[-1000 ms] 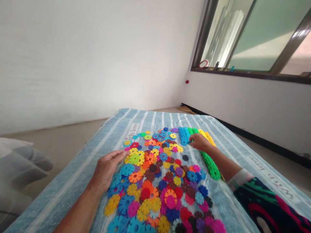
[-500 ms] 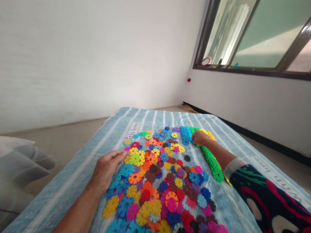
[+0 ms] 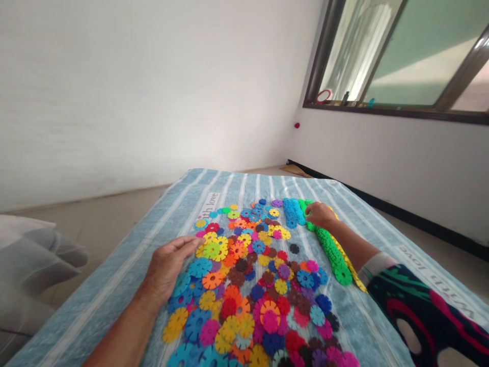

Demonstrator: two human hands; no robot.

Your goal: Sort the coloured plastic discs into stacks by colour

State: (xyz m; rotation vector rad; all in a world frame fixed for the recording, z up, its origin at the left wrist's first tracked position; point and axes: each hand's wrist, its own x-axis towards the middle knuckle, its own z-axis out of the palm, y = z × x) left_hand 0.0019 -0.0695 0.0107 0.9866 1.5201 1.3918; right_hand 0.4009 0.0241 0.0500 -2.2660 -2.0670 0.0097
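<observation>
My left hand [image 3: 170, 262] rests at the left edge of a spread of notched plastic flower discs [image 3: 237, 278]. Its thumb and fingertips are closed together beside a yellow disc [image 3: 210, 238]; whether they grip one is hidden. At the far right of the spread, my right hand [image 3: 321, 214] is curled with its fingertips down at the top of a row of overlapping green discs [image 3: 331, 252]. What those fingers hold, if anything, cannot be made out. Just left of them lies a column of blue discs [image 3: 291, 213]. A row of yellow discs [image 3: 349, 265] runs partly under my right forearm.
Everything lies on a striped blue cloth [image 3: 126, 285] covering the table. A white wall [image 3: 153, 92] stands beyond, with a window [image 3: 405, 56] at the upper right. Sheer white fabric [image 3: 38, 265] hangs at the left.
My right hand has shifted slightly right along the top of the green row, and more of the yellow row shows beside my forearm. My left hand has stayed in place.
</observation>
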